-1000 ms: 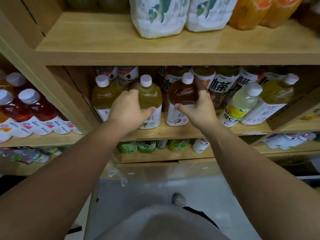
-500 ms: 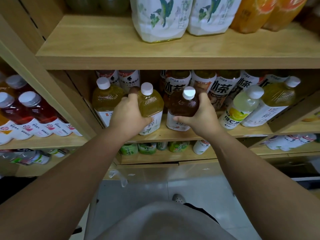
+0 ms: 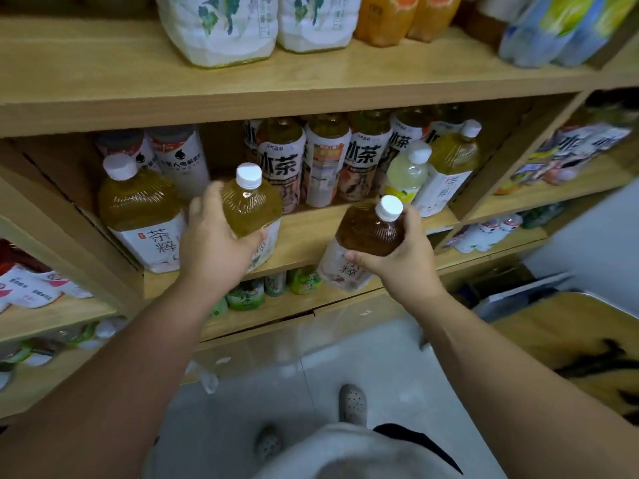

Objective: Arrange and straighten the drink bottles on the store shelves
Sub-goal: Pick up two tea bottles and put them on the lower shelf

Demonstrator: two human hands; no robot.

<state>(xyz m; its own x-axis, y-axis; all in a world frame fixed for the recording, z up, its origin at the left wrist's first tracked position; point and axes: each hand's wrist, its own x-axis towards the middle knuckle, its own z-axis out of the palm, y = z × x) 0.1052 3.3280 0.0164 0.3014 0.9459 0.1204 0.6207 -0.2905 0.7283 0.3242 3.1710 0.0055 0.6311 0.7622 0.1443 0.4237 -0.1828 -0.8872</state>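
Observation:
My left hand (image 3: pixel 216 243) grips a yellow-green tea bottle (image 3: pixel 254 202) with a white cap, at the front of the middle shelf (image 3: pixel 301 236). A dark brown tea bottle (image 3: pixel 370 229) is held by my right hand (image 3: pixel 403 261), tilted and pulled out past the shelf's front edge. Another yellow-green bottle (image 3: pixel 138 205) stands at the shelf's left. Behind them runs a row of labelled tea bottles (image 3: pixel 325 160). A pale lemon drink bottle (image 3: pixel 408 171) and a further green tea bottle (image 3: pixel 453 157) stand at the right.
The top shelf (image 3: pixel 121 70) carries large white-labelled bottles (image 3: pixel 221 25) and orange drinks (image 3: pixel 387 15). Small green bottles (image 3: pixel 273 288) line the lower shelf. Red drinks (image 3: pixel 20 281) fill the left bay. A wooden table (image 3: pixel 567 330) stands low right; my shoes (image 3: pixel 352 402) are on the grey floor.
My right hand has drawn the brown bottle off the shelf toward me and to the right. My left hand stays on the green bottle. The camera has shifted right.

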